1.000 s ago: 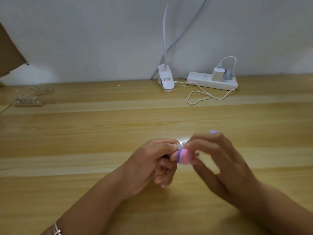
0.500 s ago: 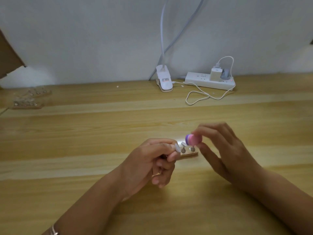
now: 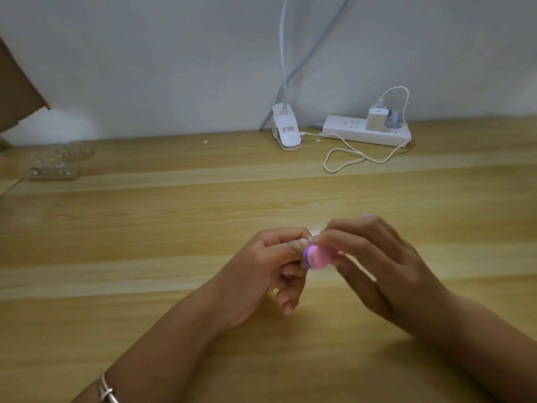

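Note:
My right hand (image 3: 374, 266) pinches a small round pink and purple disc (image 3: 317, 257) between thumb and fingertips, just above the wooden table (image 3: 174, 222). My left hand (image 3: 261, 271) is curled right beside it, fingertips meeting the disc's left side and gripping a small item that both hands now hide. The two hands touch at the disc, in the middle of the view.
A white clip lamp base (image 3: 286, 132) and a white power strip (image 3: 366, 130) with a charger and looping cable (image 3: 345, 158) stand at the back by the wall. Small clear packets with metal studs (image 3: 55, 164) lie at the far left. Cardboard (image 3: 17, 91) juts in top left.
Half a second ago my right hand held the disc lifted apart, with a small studded piece showing by my left fingers. The disc has come back down against the left hand, hiding that piece.

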### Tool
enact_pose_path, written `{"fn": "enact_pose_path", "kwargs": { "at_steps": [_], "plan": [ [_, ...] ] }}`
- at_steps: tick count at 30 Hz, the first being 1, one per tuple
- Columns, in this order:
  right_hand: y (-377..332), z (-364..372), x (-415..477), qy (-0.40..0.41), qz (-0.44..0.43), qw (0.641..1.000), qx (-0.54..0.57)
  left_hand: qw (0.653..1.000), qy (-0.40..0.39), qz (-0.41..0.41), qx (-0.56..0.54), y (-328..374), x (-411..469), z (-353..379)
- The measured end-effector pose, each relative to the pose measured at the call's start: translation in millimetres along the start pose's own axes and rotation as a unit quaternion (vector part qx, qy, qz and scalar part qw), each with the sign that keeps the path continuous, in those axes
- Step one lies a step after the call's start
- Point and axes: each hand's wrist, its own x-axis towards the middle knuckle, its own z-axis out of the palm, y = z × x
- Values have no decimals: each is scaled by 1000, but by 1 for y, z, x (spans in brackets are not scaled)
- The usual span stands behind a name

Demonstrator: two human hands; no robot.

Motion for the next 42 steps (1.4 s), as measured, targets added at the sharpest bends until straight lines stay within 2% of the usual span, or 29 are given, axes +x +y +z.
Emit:
{"fn": "enact_pose_path", "kwargs": {
  "at_steps": [4, 7, 9, 12, 14, 18, 21, 23, 25, 27, 30, 32, 34, 36, 39, 41, 42],
  "plan": [
    [14, -7, 1, 29, 80, 996, -28, 999, 9, 19, 50, -1, 1, -1],
    [0, -2, 0, 29, 31, 999, 9, 993, 38, 54, 97, -4, 2, 2],
    [1, -1, 0, 9, 4, 1000, -7, 987, 61, 75, 126, -5, 1, 2],
    [16, -7, 0, 28, 71, 997, -31, 981, 85, 95, 144, -6, 2, 0],
    [13, -8, 0, 45, 82, 996, -9, 979, 86, 104, 151, -7, 2, 0],
    [5, -1, -1, 18, 20, 1000, 0, 978, 81, 123, 145, -9, 2, 1],
    [19, -9, 0, 33, 86, 995, -35, 977, 101, 122, 140, -10, 2, -2],
    [17, -11, 0, 54, 96, 994, -12, 975, 112, 126, 144, -10, 3, -3],
    [6, -6, 0, 45, 60, 997, 20, 974, 112, 136, 145, -11, 3, -2],
    [4, -1, 0, 17, 27, 999, 6, 972, 111, 142, 148, -11, 3, -1],
    [18, -8, 0, 23, 85, 995, -41, 972, 128, 129, 149, -13, 3, -2],
    [19, -11, -1, 42, 101, 994, -18, 970, 136, 129, 153, -14, 5, -2],
    [9, -7, -2, 32, 57, 998, 19, 968, 140, 139, 158, -15, 5, -1],
    [7, -2, -2, 1, 12, 1000, 10, 966, 142, 146, 162, -15, 4, -1],
    [22, -8, 1, 8, 59, 998, -35, 965, 154, 144, 156, -13, 4, 0],
    [20, -12, 1, 38, 84, 996, -9, 970, 152, 137, 133, -12, 5, 0],
    [15, -11, 0, 44, 70, 996, 15, 972, 150, 132, 124, -11, 5, 0]
  ]
}}
